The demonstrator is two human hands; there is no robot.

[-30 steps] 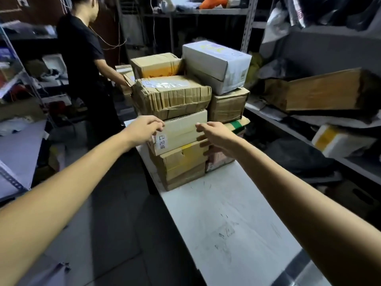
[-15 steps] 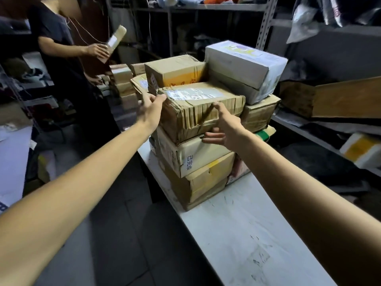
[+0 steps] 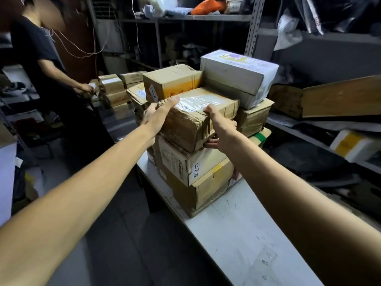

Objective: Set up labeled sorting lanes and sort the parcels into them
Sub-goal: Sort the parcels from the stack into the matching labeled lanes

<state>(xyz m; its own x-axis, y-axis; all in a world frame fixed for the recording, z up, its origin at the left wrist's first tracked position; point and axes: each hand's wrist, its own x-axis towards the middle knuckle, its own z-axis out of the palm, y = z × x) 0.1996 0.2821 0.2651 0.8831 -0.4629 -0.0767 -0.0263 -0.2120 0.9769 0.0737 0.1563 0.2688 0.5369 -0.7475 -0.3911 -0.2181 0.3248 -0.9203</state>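
Crumpled, taped cardboard parcel (image 3: 185,129) atop box stack (image 3: 198,182).
Left hand (image 3: 156,118) and right hand (image 3: 221,129) grasp its ends, arms outstretched.

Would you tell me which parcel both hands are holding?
The crumpled brown parcel with the white label, atop the near stack; left hand and right hand grip its sides.

scuffed white table (image 3: 237,240); stack of cardboard parcels (image 3: 198,162) sits on far end.
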